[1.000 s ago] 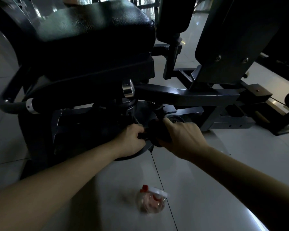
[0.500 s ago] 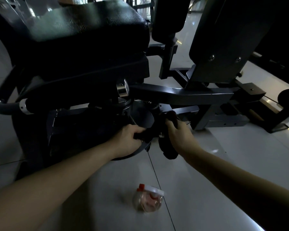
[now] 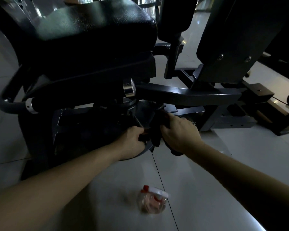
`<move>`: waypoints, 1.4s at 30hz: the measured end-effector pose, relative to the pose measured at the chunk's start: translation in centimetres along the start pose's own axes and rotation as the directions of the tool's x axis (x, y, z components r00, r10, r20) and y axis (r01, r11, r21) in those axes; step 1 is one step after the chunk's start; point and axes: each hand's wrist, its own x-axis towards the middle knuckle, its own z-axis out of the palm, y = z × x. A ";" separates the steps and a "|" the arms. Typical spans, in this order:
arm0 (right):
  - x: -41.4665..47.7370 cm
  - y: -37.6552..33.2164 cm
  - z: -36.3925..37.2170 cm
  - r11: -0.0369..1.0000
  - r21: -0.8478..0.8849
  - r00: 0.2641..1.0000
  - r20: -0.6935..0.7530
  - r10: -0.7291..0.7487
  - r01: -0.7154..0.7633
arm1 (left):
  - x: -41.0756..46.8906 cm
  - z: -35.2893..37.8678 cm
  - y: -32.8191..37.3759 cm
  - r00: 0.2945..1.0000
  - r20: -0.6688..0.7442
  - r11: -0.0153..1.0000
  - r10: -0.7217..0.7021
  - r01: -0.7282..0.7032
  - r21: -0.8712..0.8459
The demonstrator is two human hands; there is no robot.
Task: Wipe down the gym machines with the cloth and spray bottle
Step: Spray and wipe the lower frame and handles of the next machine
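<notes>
A dark cloth (image 3: 154, 132) hangs bunched between both hands, low on a black gym machine (image 3: 93, 52). My left hand (image 3: 134, 140) grips one end of the cloth by the round base plate (image 3: 144, 112). My right hand (image 3: 180, 130) holds the other end against the machine's lower pivot, under the dark frame bar (image 3: 190, 95). A clear spray bottle (image 3: 152, 201) with a white and red trigger head stands on the floor below my hands, untouched.
The padded black seat fills the upper left. A grey curved handle (image 3: 8, 100) with a chrome collar sticks out at the left. A second pad and steel frame (image 3: 227, 47) rise at the right. Pale glossy floor tiles (image 3: 223, 147) spread right and near me.
My right hand has slid with the cloth up and back along the lower pivot. My left hand keeps its grip in nearly the same spot. The bottle has not moved.
</notes>
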 end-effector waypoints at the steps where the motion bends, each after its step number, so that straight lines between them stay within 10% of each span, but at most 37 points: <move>1: 0.4 -0.1 -0.3 0.986 0.133 0.993 0.074 0.087 -0.097 | -0.2 0.0 0.1 1.000 0.003 1.000 0.011 -0.011 -0.010; 5: 0.2 0.1 -0.7 0.485 0.713 0.856 0.347 0.383 -0.506 | -0.6 -0.2 0.8 1.000 0.021 0.999 0.023 -0.022 -0.033; 9: -2.1 -0.4 -0.2 0.269 0.832 0.848 0.373 0.376 -0.486 | -0.7 -0.3 0.6 0.999 0.034 0.999 0.035 -0.034 -0.024; 11: -3.2 -0.6 0.5 0.494 0.789 0.928 0.273 0.252 -0.366 | -0.5 -0.4 0.7 0.999 0.011 0.999 0.033 -0.033 -0.021; 14: -3.2 0.5 1.2 0.985 0.170 0.997 0.065 0.029 -0.040 | -0.3 -0.3 0.9 1.000 0.003 1.000 0.012 -0.012 0.011; 18: -1.1 1.0 0.3 0.906 -0.371 0.976 0.010 -0.218 0.207 | 0.0 0.0 0.6 0.999 -0.024 0.998 -0.023 0.024 0.062; 23: 1.1 0.4 -0.6 0.979 0.144 0.984 0.120 0.130 -0.147 | -0.2 0.1 0.4 1.000 -0.001 1.000 -0.004 0.004 0.003; 27: 2.9 2.3 -0.7 0.604 0.577 0.821 0.507 0.262 -0.550 | -0.5 -0.5 1.0 0.999 0.029 1.000 0.020 -0.020 -0.007; 36: 1.7 3.5 0.2 0.483 0.674 0.811 0.565 0.150 -0.559 | 0.8 -1.7 1.6 0.986 -0.169 1.000 0.003 -0.006 -0.016; 42: 1.5 1.8 -2.7 0.724 0.596 0.865 0.501 0.004 -0.348 | 1.8 -0.7 3.4 0.976 -0.191 0.991 0.105 -0.119 -0.067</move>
